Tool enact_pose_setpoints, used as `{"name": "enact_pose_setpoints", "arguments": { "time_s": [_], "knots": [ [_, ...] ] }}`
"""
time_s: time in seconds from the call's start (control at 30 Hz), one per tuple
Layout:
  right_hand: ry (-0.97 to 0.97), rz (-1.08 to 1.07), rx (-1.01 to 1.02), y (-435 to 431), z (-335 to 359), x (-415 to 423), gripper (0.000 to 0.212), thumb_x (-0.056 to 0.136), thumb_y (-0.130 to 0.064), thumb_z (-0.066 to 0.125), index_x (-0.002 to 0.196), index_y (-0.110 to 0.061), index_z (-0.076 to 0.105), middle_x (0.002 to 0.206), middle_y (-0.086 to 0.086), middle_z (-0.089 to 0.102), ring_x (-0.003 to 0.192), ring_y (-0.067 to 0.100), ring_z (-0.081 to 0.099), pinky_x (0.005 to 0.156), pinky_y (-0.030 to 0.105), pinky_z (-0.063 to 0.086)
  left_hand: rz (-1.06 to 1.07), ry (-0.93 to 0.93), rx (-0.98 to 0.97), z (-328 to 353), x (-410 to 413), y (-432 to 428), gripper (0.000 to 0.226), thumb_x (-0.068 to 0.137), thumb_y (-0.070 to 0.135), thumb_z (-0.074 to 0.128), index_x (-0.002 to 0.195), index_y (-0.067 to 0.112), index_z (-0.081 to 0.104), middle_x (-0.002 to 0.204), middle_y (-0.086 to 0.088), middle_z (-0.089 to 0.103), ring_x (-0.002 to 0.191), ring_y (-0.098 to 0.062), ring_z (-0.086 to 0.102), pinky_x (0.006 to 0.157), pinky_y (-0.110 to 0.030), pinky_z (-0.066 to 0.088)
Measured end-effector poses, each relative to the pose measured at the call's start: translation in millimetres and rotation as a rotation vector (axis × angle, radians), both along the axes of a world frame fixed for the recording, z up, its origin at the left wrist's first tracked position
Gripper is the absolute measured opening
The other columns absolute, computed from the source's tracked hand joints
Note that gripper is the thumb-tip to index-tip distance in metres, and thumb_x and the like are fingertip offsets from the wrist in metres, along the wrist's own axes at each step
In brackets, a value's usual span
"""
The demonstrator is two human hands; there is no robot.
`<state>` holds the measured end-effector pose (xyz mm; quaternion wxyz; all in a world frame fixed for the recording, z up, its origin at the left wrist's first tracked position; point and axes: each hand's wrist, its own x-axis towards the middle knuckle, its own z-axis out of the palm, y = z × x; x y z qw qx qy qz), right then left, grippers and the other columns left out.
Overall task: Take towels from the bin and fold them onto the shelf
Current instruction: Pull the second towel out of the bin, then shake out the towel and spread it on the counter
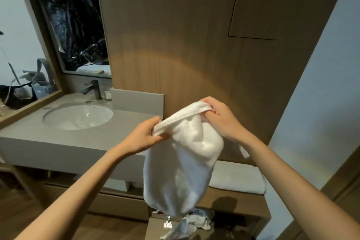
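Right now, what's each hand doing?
Left hand: closed, gripping the white towel by its top edge.
Right hand: closed, gripping the same edge.

Materials: towel (183, 161), white terry cloth with flat woven hem; bench (58, 136), grey, matt, smooth; basin (78, 116), glossy white ceramic; tap (93, 88), dark satin metal; wall (175, 35), matt wood grain; shelf (251, 202), wood.

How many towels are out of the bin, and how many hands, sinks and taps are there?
Towels: 2, the held towel and the folded towel on the shelf
Hands: 2, left hand and right hand
Sinks: 1, the sink
Taps: 1, the tap
Total: 6
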<state>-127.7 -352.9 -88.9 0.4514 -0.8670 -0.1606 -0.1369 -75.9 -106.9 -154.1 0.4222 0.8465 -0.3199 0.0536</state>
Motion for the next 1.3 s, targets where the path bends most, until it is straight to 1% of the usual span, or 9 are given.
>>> {"name": "enact_pose_setpoints", "arguments": {
  "time_s": [0.13, 0.27, 0.5, 0.6, 0.7, 0.8, 1.0, 1.1, 1.3],
  "knots": [
    [-0.026, -0.008, -0.085, 43.6, 0.7, 24.8, 0.025, 0.086, -0.028, 0.042, 0.101, -0.023, 0.062, 0.098, -0.008, 0.065, 0.089, 0.006, 0.06, 0.069, 0.016, 0.045, 0.035, 0.121, 0.007, -14.9, 24.6, 53.6, 0.032, 0.077, 0.039, 0.062, 0.088, 0.015, 0.045, 0.067, 0.005, 0.051, 0.057, -0.005, 0.043, 0.057, -0.025, 0.034],
    [-0.082, -0.104, -0.104, 87.2, 4.1, 54.9, 0.031, 0.084, -0.009, 0.046, 0.092, -0.031, 0.067, 0.092, -0.017, 0.069, 0.09, 0.005, 0.062, 0.083, 0.038, 0.052, 0.052, 0.123, 0.024, -20.0, 57.0, 116.0, 0.016, 0.09, 0.028, 0.062, 0.102, 0.03, 0.051, 0.084, 0.002, 0.064, 0.069, -0.011, 0.057, 0.066, -0.029, 0.044],
    [0.007, -0.191, -0.266, 156.2, -7.0, 101.3, 0.024, 0.079, -0.023, 0.058, 0.084, -0.044, 0.068, 0.085, -0.024, 0.069, 0.089, 0.006, 0.065, 0.083, 0.043, 0.053, 0.139, 0.057, 0.178, -37.8, 106.8, 223.5, 0.012, 0.083, 0.032, 0.073, 0.088, 0.037, 0.062, 0.073, 0.008, 0.064, 0.068, -0.003, 0.057, 0.058, -0.018, 0.038],
    [0.107, -0.155, -0.311, 167.3, -21.5, 115.5, 0.001, 0.076, -0.034, 0.074, 0.076, -0.036, 0.074, 0.076, -0.018, 0.071, 0.08, 0.005, 0.066, 0.077, 0.042, 0.055, 0.155, 0.045, 0.214, -47.8, 125.8, 270.3, 0.033, 0.069, 0.06, 0.069, 0.082, 0.03, 0.068, 0.073, 0.012, 0.066, 0.072, -0.005, 0.06, 0.058, -0.018, 0.038],
    [0.172, -0.136, -0.312, 176.0, -44.9, 128.2, 0.036, 0.073, -0.059, 0.07, 0.065, -0.023, 0.072, 0.064, -0.002, 0.066, 0.063, 0.009, 0.058, 0.06, 0.036, 0.042, 0.156, 0.025, 0.267, -57.7, 146.4, 303.9, 0.053, 0.06, 0.08, 0.057, 0.069, 0.028, 0.064, 0.065, 0.009, 0.062, 0.066, -0.008, 0.057, 0.054, -0.02, 0.035],
    [0.202, -0.151, -0.253, 174.8, -71.3, 146.3, 0.057, 0.068, -0.077, 0.06, 0.057, -0.02, 0.063, 0.058, 0.005, 0.057, 0.057, 0.011, 0.047, 0.059, 0.033, 0.029, 0.212, -0.006, 0.293, -60.4, 171.4, 330.9, 0.053, 0.064, 0.081, 0.054, 0.057, 0.028, 0.056, 0.056, 0.008, 0.054, 0.057, -0.01, 0.051, 0.052, -0.023, 0.031],
    [0.287, -0.234, -0.293, 183.5, -102.2, 196.7, 0.043, 0.081, -0.055, 0.067, 0.054, -0.024, 0.056, 0.054, -0.006, 0.051, 0.057, 0.008, 0.042, 0.059, 0.034, 0.028, 0.293, -0.042, 0.394, -71.3, 225.8, 368.4, 0.034, 0.088, 0.051, 0.051, 0.078, 0.025, 0.07, 0.073, 0.011, 0.063, 0.068, -0.006, 0.057, 0.065, -0.032, 0.049],
    [0.289, -0.276, -0.329, 196.0, -113.3, 235.2, 0.03, 0.083, -0.056, 0.066, 0.067, -0.031, 0.067, 0.069, -0.015, 0.066, 0.073, 0.007, 0.06, 0.067, 0.036, 0.045, 0.474, -0.119, 0.461, -77.5, 260.7, 366.4, 0.028, 0.097, 0.04, 0.048, 0.09, 0.023, 0.068, 0.084, 0.001, 0.061, 0.075, -0.016, 0.057, 0.064, -0.036, 0.05],
    [0.194, -0.328, -0.388, 201.9, -130.6, 328.4, 0.019, 0.094, -0.044, 0.057, 0.092, -0.028, 0.067, 0.087, -0.009, 0.069, 0.08, 0.01, 0.062, 0.065, 0.027, 0.045, 0.677, -0.185, 0.442, -83.7, 358.0, 345.6, 0.031, 0.101, 0.039, 0.042, 0.085, 0.024, 0.063, 0.077, 0.004, 0.064, 0.069, -0.018, 0.061, 0.062, -0.037, 0.054]
  ]
}}
